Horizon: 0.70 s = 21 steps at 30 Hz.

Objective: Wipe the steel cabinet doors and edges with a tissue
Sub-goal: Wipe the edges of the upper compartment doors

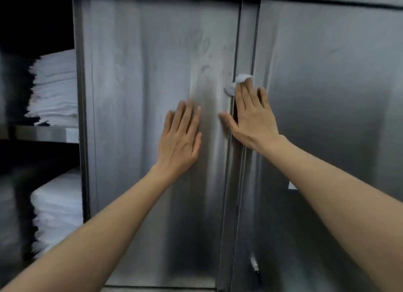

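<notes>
Landmark: vertical door edge (236,121) where the two steel panels meet.

Left door (139,95): brushed steel, smudges and finger marks on its upper part, just left of the edge.
Right door (327,95): steel, set right of the edge.

Left hand (180,136): flat on the left door, left of the edge, fingers straight and close together, pointing up. Holds nothing.

Right hand (254,115): lies across the edge, fingers straight and slightly spread, thumb out to the left onto the left door. Fingertips press a white tissue (238,82) against the edge; the tissue shows crumpled above and left of the fingertips.

Far left of the edge: open shelf bay with two stacks of white folded cloths (54,88), one per shelf (46,133).
</notes>
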Tool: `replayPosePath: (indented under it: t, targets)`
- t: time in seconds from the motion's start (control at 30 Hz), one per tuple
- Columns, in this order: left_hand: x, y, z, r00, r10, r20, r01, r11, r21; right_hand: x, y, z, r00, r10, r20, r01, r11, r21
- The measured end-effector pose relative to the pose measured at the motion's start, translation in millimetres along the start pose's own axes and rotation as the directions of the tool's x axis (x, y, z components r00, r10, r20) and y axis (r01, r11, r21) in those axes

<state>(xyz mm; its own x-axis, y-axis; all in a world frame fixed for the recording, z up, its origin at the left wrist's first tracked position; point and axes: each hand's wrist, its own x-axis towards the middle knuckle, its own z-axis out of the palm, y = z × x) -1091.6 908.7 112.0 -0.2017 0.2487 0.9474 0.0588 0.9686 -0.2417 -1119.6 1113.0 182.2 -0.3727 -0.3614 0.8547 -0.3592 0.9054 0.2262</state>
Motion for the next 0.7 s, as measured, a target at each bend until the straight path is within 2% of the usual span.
replayPosePath:
  t: [0.23,0.33,0.47,0.53,0.7]
  targets:
    - [-48,3,31,0.996,-0.062,0.068,0.060,0.997,0.040,-10,-9,6,0.999,0.040,0.022,-0.041,0.998,0.039]
    - [-50,-2,42,0.998,-0.052,0.039,0.049,0.997,0.056,-50,-19,21,0.999,0.042,0.017,-0.042,0.998,0.049]
    - [-52,-4,47,0.999,-0.034,-0.011,0.035,0.998,0.048,-119,-37,39,0.993,0.013,0.118,-0.019,0.999,0.045]
    - [-53,-3,49,0.999,-0.037,-0.024,0.038,0.998,0.042,-110,-32,31,0.992,0.008,0.129,-0.011,1.000,0.019]
    - [-55,-5,50,0.999,-0.034,-0.029,0.036,0.998,0.057,-12,-12,-5,0.995,0.096,0.042,-0.098,0.993,0.062]
